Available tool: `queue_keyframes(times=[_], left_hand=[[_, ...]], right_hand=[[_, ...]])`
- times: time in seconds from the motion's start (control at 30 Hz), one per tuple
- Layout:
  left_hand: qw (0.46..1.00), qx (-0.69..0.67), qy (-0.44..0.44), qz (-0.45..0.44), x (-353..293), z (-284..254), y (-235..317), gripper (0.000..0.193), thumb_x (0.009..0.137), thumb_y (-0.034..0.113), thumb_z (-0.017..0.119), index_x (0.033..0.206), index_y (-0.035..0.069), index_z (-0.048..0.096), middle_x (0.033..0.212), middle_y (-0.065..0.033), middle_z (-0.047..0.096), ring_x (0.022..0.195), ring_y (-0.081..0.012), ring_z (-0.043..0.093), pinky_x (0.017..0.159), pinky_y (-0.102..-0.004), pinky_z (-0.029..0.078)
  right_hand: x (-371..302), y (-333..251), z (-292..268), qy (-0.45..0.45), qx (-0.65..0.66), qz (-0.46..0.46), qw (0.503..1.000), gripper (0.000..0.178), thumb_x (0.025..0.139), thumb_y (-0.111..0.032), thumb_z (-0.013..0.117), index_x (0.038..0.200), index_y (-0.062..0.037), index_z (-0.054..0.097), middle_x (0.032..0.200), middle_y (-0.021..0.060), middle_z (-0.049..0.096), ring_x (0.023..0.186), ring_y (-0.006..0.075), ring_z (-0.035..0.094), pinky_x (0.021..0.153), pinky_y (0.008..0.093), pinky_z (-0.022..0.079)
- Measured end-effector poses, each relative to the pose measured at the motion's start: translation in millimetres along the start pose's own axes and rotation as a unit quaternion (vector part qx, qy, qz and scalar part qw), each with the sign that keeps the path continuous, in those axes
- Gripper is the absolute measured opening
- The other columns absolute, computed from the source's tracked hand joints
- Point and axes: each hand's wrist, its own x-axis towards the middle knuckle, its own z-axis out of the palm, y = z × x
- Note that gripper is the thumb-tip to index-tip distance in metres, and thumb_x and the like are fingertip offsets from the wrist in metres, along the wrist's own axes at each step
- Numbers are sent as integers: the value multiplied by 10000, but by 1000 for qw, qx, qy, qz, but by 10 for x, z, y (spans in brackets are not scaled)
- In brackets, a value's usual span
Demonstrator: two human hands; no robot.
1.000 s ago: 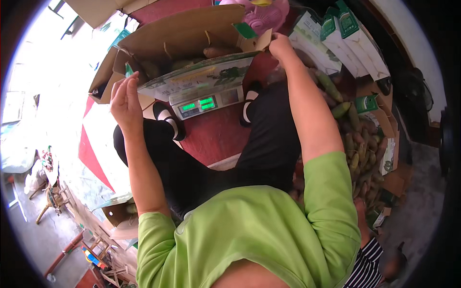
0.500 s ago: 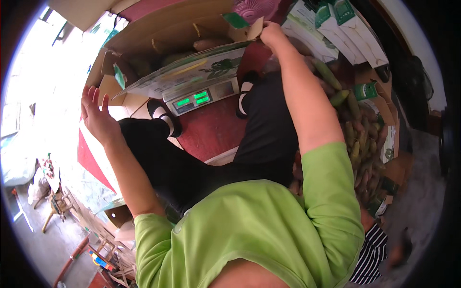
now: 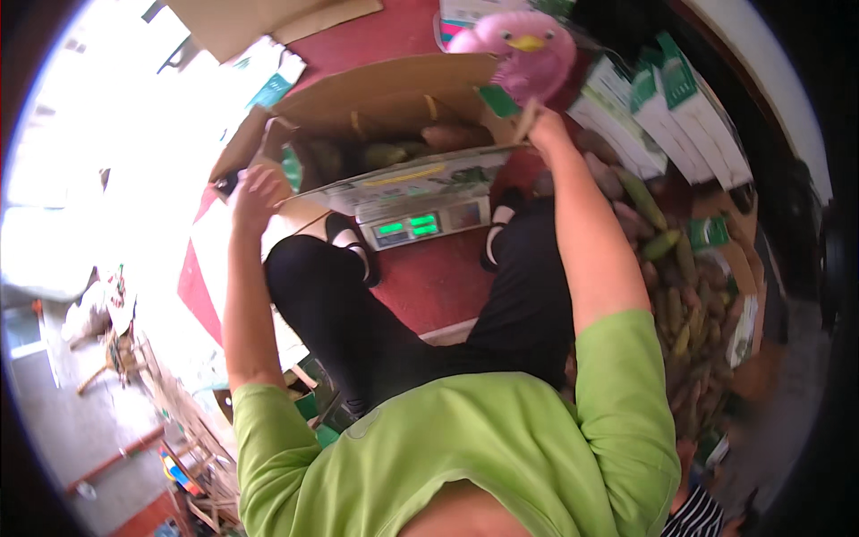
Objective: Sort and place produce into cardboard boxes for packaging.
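An open cardboard box (image 3: pixel 385 85) stands on a digital scale (image 3: pixel 413 229) with a green lit display. Inside lie several reddish and greenish tubers (image 3: pixel 456 136), partly hidden by the raised front flap (image 3: pixel 407 182). My right hand (image 3: pixel 548 132) grips the small right-hand flap at the box's corner. My left hand (image 3: pixel 254 199) is at the left end of the box, close to the left side flap (image 3: pixel 278 143); its fingers are apart, a little blurred, and hold nothing that I can see. My knees are on either side of the scale.
A heap of tubers (image 3: pixel 684 313) lies to my right, with another open carton (image 3: pixel 741 255) beside it. White and green cartons (image 3: pixel 684 112) stand at the far right. Behind the box is a pink plastic thing with eyes and a beak (image 3: pixel 528 54). A striped garment (image 3: pixel 696 515) shows at lower right.
My left hand has come in from the left to the box's left end. My right hand still grips the right flap. The whole view has shifted, showing more behind the box.
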Motion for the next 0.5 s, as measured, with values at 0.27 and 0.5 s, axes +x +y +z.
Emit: queue_keyframes(times=[0.27, 0.5], left_hand=[[975, -25, 152, -160, 7, 933, 64, 456, 972, 427, 402, 1274, 101, 501, 1187, -87, 561, 1099, -254, 521, 891, -471, 423], [968, 58, 200, -141, 235, 928, -127, 392, 947, 454, 452, 1025, 103, 607, 930, -29, 600, 816, -176, 566, 739, -352, 430]], right_hand=[[76, 44, -136, -40, 98, 157, 982, 291, 926, -279, 450, 1149, -150, 586, 984, 51, 618, 849, 206, 589, 664, 366, 467], [45, -104, -123, -83, 133, 164, 974, 313, 935, -313, 460, 1171, -144, 578, 1063, 52, 599, 918, 218, 572, 756, 403, 468]])
